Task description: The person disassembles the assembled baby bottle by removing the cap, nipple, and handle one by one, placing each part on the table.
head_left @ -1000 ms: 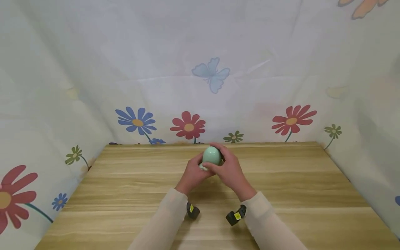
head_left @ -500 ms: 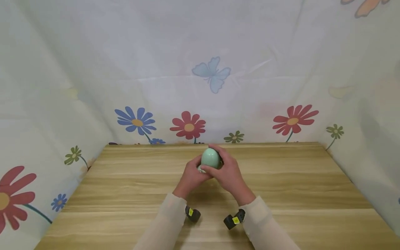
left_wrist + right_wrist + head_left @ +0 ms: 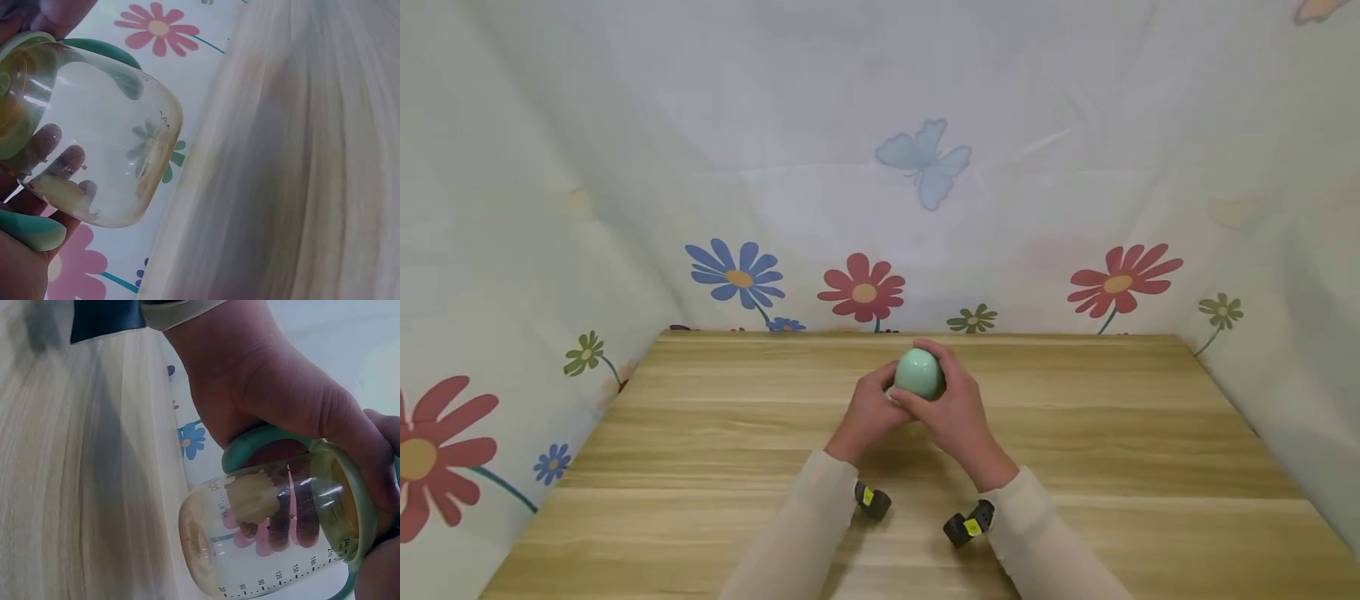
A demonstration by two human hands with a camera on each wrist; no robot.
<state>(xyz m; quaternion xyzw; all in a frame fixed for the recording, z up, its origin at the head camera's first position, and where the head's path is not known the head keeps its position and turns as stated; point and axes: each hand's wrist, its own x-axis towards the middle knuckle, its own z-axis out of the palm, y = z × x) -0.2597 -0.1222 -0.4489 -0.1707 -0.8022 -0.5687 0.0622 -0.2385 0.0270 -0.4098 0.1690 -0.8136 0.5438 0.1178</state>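
Observation:
A clear baby bottle [image 3: 269,519] with a printed scale, green side handles [image 3: 31,230] and a light green collar [image 3: 350,500] is held above the table. Its rounded mint green cap [image 3: 917,372] faces up in the head view. My left hand [image 3: 870,410] holds the bottle from the left, its fingers showing through the clear wall in both wrist views. My right hand [image 3: 957,408] grips the cap, thumb across the near side and fingers round the far side. Most of the body is hidden under the hands in the head view.
The wood-grain table [image 3: 700,450] spreads out below and around both hands. A white cloth [image 3: 775,167] printed with flowers and butterflies hangs behind and at both sides. Black wrist cameras [image 3: 967,523] sit by the pale sleeves [image 3: 808,517].
The whole head view has shifted slightly, with the backdrop now higher and farther right. Both hands keep their hold on the bottle and cap, with only a slight shift.

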